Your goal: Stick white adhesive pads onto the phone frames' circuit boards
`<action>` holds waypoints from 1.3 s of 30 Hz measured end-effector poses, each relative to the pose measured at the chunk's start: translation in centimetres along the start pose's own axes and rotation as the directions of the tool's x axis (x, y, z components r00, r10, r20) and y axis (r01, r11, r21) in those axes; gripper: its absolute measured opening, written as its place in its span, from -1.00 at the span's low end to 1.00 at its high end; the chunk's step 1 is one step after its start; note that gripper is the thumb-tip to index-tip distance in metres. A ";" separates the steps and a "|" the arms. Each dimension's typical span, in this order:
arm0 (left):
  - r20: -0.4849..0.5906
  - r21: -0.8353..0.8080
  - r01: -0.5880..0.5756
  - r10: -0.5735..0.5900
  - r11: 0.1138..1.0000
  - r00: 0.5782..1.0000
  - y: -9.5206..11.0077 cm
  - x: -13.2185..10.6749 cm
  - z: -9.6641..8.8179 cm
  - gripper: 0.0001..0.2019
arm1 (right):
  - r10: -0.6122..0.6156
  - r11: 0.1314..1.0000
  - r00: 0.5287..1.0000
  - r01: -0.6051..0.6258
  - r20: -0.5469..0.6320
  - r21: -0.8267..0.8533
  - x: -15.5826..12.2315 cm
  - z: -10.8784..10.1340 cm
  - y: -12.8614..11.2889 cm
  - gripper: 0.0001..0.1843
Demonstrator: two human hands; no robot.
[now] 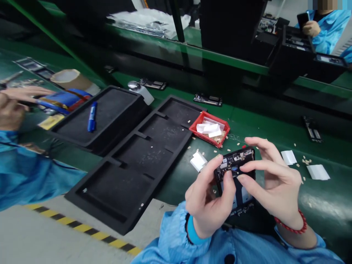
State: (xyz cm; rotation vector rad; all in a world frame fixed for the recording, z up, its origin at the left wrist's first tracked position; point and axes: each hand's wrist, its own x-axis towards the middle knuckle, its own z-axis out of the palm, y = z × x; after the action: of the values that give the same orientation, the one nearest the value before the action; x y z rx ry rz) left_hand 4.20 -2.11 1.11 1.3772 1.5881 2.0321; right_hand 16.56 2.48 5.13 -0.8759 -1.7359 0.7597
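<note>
An opened phone (237, 183) with its circuit board and pale battery area exposed is held up in front of me, tilted over the bench. My left hand (210, 198) grips its left side, with the thumb on the board and a finger at the upper edge. The thumb and a finger of my right hand (275, 176) come close together over the board. Whatever lies between those fingertips is too small to make out. Another right finger reaches to the phone's upper right corner.
A red bin (224, 136) holds white paper pieces. Left of it lie a black compartmented tray (162, 176) and a black box with a blue marker (92, 117). Paper slips (318, 172), small tan bits and circuit boards (208, 99) lie around. A co-worker's hands (12, 110) are far left.
</note>
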 end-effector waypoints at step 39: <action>-0.213 0.030 -0.165 0.168 0.986 0.963 0.7 0.8 1.4 -0.45 | 0.069 0.997 0.973 -0.060 -0.219 0.046 -0.5 1.9 -1.7 -0.81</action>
State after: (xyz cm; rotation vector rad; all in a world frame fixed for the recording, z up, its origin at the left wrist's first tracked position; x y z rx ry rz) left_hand 5.12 -0.97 2.08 1.3775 1.6191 2.3442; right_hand 14.54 1.00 5.76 -0.9562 -1.4982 0.7084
